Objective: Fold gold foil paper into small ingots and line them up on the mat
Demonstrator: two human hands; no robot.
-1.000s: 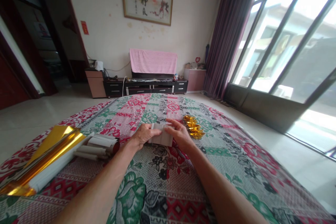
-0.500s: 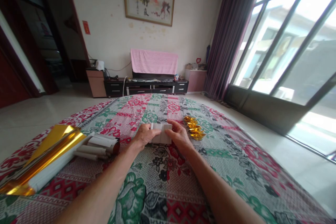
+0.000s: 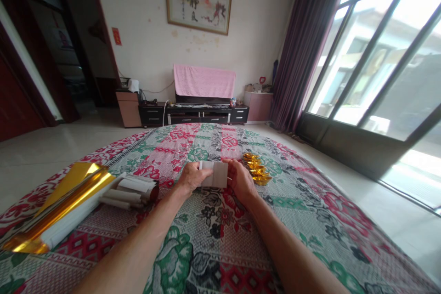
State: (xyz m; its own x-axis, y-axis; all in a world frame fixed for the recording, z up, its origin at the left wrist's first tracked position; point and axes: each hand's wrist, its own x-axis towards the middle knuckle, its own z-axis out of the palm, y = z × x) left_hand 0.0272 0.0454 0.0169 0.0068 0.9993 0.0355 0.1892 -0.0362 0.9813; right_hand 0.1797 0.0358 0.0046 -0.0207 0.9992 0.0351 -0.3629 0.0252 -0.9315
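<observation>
A small piece of folded paper [image 3: 217, 176], whitish on the side facing me and creased across its width, is held up between my hands over the patterned cloth. My left hand [image 3: 193, 176] pinches its left end, thumb on the front face. At the right edge my right hand [image 3: 241, 181] has its fingers curled against the paper, with the fingertips partly hidden behind it. Just beyond my right hand lies a row of shiny gold folded pieces [image 3: 257, 170].
Gold foil sheets [image 3: 79, 188] and rolled whitish papers [image 3: 132, 190] lie on the left of the floral cloth [image 3: 206, 257]. Past the table stand a low black cabinet [image 3: 206, 115] and a television under a pink cloth [image 3: 205, 80]. Windows [image 3: 372, 64] are on the right.
My right thumb has slid off the paper's front to its right edge, uncovering more of the right part. My left hand keeps its pinch. The view has shifted slightly.
</observation>
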